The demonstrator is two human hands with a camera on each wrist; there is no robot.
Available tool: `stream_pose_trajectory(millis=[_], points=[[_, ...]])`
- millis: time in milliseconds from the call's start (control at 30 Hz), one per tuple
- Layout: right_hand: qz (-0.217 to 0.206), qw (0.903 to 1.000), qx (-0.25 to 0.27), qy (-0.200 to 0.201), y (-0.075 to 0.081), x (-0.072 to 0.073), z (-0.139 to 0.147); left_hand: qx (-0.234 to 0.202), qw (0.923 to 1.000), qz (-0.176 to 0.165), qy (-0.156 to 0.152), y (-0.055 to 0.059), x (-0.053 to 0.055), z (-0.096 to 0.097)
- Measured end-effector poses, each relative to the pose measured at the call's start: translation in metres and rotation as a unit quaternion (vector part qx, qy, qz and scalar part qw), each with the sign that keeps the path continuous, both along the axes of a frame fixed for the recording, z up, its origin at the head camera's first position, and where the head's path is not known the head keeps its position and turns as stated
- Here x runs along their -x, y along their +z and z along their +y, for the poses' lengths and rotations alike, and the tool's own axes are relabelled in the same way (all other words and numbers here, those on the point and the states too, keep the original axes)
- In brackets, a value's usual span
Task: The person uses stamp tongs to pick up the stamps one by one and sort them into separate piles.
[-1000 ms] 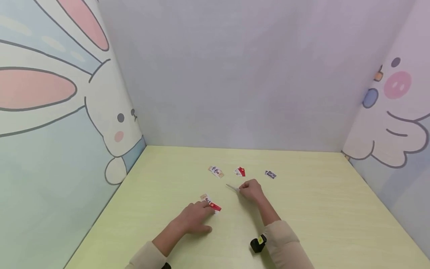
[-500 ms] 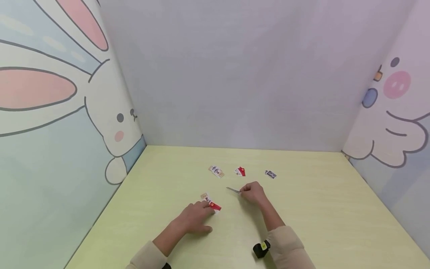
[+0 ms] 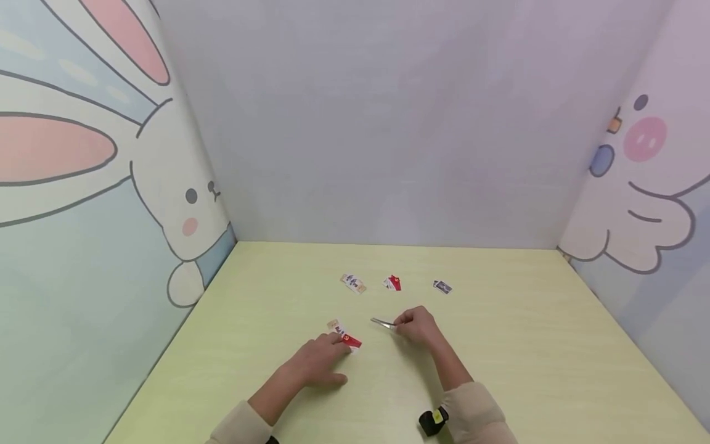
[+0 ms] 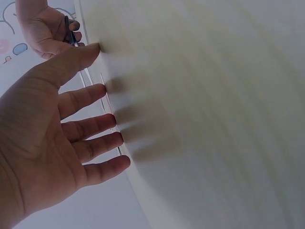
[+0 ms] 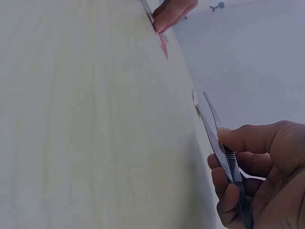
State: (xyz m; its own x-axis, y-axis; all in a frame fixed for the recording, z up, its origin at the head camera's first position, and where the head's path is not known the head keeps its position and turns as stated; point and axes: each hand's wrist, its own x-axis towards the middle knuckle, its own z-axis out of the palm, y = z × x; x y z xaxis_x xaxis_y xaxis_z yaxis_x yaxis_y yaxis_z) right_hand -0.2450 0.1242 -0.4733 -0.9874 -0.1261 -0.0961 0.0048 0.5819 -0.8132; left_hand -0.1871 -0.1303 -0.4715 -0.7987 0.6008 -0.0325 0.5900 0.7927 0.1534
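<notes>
My right hand (image 3: pixel 418 325) grips a pair of metal tweezers (image 5: pixel 224 152) between thumb and fingers, low over the table. Their tips stand a little apart and point left, towards my other hand. In the right wrist view nothing shows between the tips. With fingers spread and nearly straight, my left hand (image 3: pixel 322 362) rests its fingertips on the table at a small group of paper pieces. A red piece (image 3: pixel 352 341) with a yellow mark peeks out by the fingers. An orange and white piece (image 3: pixel 334 325) lies just beyond them, partly hidden.
Farther back on the pale yellow table (image 3: pixel 499 345) lie three small paper groups: an orange and white strip (image 3: pixel 353 283), a red and white cluster (image 3: pixel 394 283) and a dark blue pair (image 3: pixel 442 287). A grey wall (image 3: pixel 388 123) closes off the back.
My right hand has drawn slightly nearer to me, and the tweezers have turned so that both arms show. My left hand stays at the paper pieces. The head view has shifted slightly.
</notes>
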Motion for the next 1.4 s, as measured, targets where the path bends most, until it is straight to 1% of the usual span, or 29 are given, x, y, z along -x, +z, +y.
stream_pose_trajectory(millis=[167, 400, 500, 600, 733, 867, 1067, 1200, 1267, 1400], points=[[0.008, 1.0, 0.0, 0.0, -0.003, -0.003, -0.001, -0.013, 0.9997, -0.021, 0.005, -0.001, 0.0, 0.0], [0.006, 0.9998, -0.001, 0.016, -0.003, -0.007, -0.002, -0.021, 0.9989, -0.041, 0.011, 0.002, 0.0, 0.0], [0.007, 0.9998, -0.003, 0.019, -0.003, -0.009, -0.002, -0.023, 0.9988, -0.042, 0.01, 0.003, 0.0, 0.001], [0.004, 0.9997, -0.003, 0.026, -0.003, -0.012, -0.003, -0.024, 0.9991, -0.036, 0.006, 0.002, -0.001, 0.001], [-0.005, 0.999, -0.002, 0.045, -0.002, -0.018, -0.003, -0.029, 0.9991, -0.032, 0.003, 0.001, -0.002, 0.002], [-0.008, 0.9978, -0.005, 0.066, -0.001, -0.023, -0.002, -0.028, 0.9989, -0.037, 0.005, 0.002, -0.003, 0.003], [-0.006, 0.996, -0.002, 0.089, 0.001, -0.024, -0.001, -0.017, 0.9992, -0.036, 0.009, 0.008, -0.003, 0.003], [0.004, 0.9941, 0.003, 0.108, 0.004, -0.026, -0.001, -0.017, 0.9991, -0.039, 0.007, 0.011, -0.003, 0.003], [0.003, 0.9939, 0.004, 0.11, 0.005, -0.026, -0.001, -0.02, 0.999, -0.04, 0.007, 0.012, -0.004, 0.003], [-0.002, 0.994, 0.002, 0.109, 0.004, -0.027, -0.003, -0.024, 0.9986, -0.046, 0.011, 0.009, -0.005, 0.003]])
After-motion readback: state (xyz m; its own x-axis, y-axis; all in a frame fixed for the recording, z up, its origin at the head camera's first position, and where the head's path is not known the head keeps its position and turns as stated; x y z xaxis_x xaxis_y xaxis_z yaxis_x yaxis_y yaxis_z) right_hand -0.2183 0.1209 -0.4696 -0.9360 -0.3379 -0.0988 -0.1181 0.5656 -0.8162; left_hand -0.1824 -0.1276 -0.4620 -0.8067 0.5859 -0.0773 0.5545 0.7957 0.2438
